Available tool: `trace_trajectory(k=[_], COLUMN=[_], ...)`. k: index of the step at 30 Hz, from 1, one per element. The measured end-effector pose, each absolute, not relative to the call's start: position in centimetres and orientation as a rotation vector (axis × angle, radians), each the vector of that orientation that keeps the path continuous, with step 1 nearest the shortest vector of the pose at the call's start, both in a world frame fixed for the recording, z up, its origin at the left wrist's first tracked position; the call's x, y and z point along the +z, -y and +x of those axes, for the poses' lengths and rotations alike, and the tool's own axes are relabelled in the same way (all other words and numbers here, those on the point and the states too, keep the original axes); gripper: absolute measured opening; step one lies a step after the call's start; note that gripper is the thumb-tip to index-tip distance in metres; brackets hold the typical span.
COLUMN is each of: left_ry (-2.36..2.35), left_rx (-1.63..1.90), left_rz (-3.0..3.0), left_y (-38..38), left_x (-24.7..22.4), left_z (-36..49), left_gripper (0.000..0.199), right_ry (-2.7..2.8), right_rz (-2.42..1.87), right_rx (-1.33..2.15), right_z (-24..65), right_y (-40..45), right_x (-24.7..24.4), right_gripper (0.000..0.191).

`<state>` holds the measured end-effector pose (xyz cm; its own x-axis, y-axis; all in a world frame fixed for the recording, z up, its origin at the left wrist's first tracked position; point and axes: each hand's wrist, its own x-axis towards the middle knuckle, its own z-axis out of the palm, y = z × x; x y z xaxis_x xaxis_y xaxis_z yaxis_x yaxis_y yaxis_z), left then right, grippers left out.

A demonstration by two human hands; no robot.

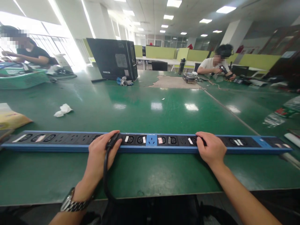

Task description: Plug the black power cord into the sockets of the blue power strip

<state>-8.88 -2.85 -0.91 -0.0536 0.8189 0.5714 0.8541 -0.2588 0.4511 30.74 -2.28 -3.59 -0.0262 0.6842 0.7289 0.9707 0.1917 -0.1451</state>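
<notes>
The power strip has plastic sockets, the tabletop looks smooth and glossy, the watch metallic.

1. Strong daylight enters through the windows beyond the surface's far left corner, bleaching them to near white.
2. Ceiling lights shine overhead; pale glare patches lie across the middle of the green surface.
3. Below the surface's near edge, everything sinks into deep shade.
4. The power strip is fairly sharp mid-length, softer at both ends.
5. Wide-angle stretching smears the bottle by the surface's right edge.
6. Pixel blocks mask parts of one person at left and another person at right.
</notes>
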Motion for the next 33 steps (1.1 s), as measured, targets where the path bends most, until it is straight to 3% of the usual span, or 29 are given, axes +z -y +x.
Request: trace_trajectory(k=[5,11,22,29,33], left_ry=[1.929,1.658,1.675,1.665,1.571], left_rx=[-1.480,-1.286,-1.061,-1.492,-1.485], left_rz=[-2.044,-2.460,-2.408,-2.395,-2.491], left_y=[3.5,2.2,2.7,3.0,3.2], left_x=[0.5,0.2,-0.6,0.3,1.1], left_z=[-5.8,-0.9,0.9,2.1,4.6], left_gripper=[0.032,0.030,0.029,0.029,0.028], right_ry=[1.775,1.777,1.773,1.767,1.739], right_rz=[-1.557,-1.541,-1.529,-1.504,-1.517], right_rx=[-0.517,-0.523,-0.520,-0.518,-0.432], right_z=[30.7,30.7,30.6,30.7,30.7], right_y=[2.2,2.2,2.2,2.1,2.1], right_x=[-3.6,-3.5,-3.4,-3.6,-3.5], right_gripper=[0.025,0.025,0.023,0.022,0.021])
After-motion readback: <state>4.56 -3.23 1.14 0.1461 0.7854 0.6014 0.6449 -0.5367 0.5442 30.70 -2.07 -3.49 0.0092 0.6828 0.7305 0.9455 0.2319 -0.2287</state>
